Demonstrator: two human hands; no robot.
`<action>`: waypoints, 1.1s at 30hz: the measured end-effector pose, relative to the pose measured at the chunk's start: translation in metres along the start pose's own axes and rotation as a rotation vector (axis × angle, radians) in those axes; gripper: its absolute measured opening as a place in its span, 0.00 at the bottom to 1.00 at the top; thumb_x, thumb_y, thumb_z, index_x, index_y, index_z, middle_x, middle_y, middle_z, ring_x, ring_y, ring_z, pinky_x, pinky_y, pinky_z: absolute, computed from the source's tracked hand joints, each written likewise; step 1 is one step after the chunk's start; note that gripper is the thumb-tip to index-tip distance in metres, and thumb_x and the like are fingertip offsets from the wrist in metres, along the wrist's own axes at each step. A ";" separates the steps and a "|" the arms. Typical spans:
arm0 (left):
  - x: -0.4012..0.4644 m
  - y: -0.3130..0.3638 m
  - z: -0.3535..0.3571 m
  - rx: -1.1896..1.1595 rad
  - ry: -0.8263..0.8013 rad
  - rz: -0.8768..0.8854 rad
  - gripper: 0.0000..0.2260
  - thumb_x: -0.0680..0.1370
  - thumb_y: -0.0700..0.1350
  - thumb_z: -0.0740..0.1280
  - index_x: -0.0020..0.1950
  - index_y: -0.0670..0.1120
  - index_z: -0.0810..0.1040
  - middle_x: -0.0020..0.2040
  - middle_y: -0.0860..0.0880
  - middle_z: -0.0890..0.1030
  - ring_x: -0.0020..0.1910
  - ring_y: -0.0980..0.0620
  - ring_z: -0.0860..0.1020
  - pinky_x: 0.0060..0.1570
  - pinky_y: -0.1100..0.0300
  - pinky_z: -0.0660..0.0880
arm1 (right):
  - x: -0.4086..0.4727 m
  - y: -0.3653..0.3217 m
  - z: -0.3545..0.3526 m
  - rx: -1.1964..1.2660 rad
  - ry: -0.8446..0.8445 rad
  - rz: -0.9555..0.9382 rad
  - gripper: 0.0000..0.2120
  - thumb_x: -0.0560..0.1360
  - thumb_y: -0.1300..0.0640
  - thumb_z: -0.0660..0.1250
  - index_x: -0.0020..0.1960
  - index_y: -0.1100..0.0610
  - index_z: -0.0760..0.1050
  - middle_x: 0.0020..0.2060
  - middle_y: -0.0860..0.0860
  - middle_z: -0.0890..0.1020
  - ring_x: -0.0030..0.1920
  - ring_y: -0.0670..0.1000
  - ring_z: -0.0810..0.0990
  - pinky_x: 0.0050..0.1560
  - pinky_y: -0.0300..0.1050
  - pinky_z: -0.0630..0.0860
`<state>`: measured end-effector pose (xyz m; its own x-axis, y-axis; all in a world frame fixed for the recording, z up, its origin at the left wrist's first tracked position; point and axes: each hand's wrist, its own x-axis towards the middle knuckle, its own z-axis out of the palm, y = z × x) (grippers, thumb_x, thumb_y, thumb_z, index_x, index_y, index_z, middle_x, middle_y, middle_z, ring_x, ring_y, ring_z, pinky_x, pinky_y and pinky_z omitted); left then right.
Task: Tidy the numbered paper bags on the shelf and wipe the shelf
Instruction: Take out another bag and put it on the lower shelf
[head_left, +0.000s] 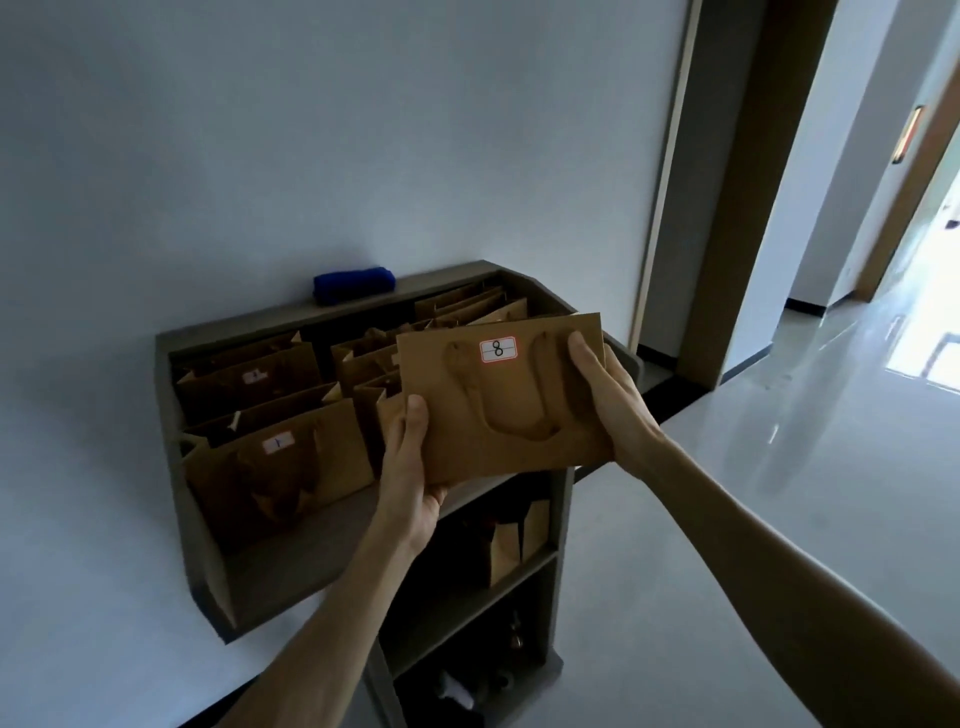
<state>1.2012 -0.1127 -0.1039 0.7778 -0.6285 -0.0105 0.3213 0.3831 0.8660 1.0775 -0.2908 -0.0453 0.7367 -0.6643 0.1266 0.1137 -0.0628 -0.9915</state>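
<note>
bag: flat paper bag marked 8, held above the shelf front edge
left hand: thumb pinching its lower left corner
right hand: fingers curled on its right edge
risk: could knock standing bags over going in

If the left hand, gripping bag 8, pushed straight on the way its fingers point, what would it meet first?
The left hand points up and away toward the shelf. It would likely meet first the standing bags in the middle row just behind bag 8. Depth is hard to judge from this one view.
</note>
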 end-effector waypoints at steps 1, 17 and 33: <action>-0.003 -0.005 0.003 -0.009 0.005 -0.013 0.33 0.64 0.68 0.73 0.66 0.60 0.71 0.65 0.48 0.77 0.60 0.46 0.79 0.52 0.45 0.79 | -0.002 0.003 -0.007 -0.003 -0.008 0.016 0.36 0.59 0.22 0.66 0.63 0.37 0.70 0.56 0.45 0.81 0.55 0.51 0.82 0.57 0.57 0.80; -0.057 -0.133 -0.014 0.064 0.159 -0.299 0.32 0.69 0.66 0.68 0.70 0.57 0.68 0.64 0.48 0.78 0.60 0.45 0.79 0.54 0.42 0.78 | -0.054 0.134 -0.072 -0.067 -0.190 0.324 0.24 0.67 0.28 0.63 0.61 0.29 0.64 0.60 0.41 0.77 0.59 0.49 0.79 0.55 0.50 0.80; -0.029 -0.235 -0.142 0.282 0.209 -0.537 0.34 0.66 0.72 0.67 0.70 0.61 0.68 0.61 0.54 0.81 0.56 0.51 0.81 0.46 0.51 0.80 | -0.060 0.307 -0.025 0.044 -0.174 0.569 0.35 0.64 0.30 0.71 0.67 0.41 0.68 0.60 0.46 0.80 0.59 0.52 0.81 0.56 0.58 0.80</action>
<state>1.1804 -0.0885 -0.3778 0.6460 -0.5274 -0.5519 0.5629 -0.1593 0.8110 1.0520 -0.2891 -0.3584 0.7879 -0.4523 -0.4179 -0.3061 0.3012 -0.9031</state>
